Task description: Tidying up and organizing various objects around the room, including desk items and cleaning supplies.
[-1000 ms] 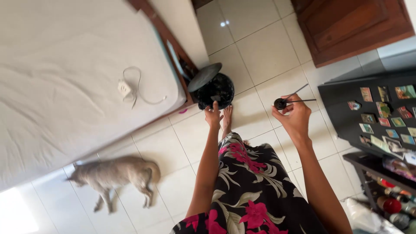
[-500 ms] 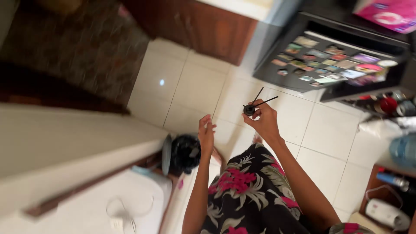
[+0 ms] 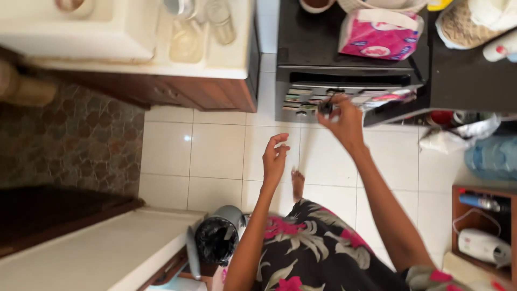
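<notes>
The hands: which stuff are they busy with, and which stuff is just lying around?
In use:
right hand holding a small dark object
left hand, open and empty

Lying about:
pink packet
black bin
water bottle
glass jars

The right hand grips a small dark object in front of the black fridge, below a pink tissue pack. The left hand hangs empty, fingers loose, over the white floor tiles, above a black bin.

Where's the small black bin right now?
In the head view, the black bin stands on the floor at lower centre-left, beside the white bed edge, below the empty left hand.
</notes>
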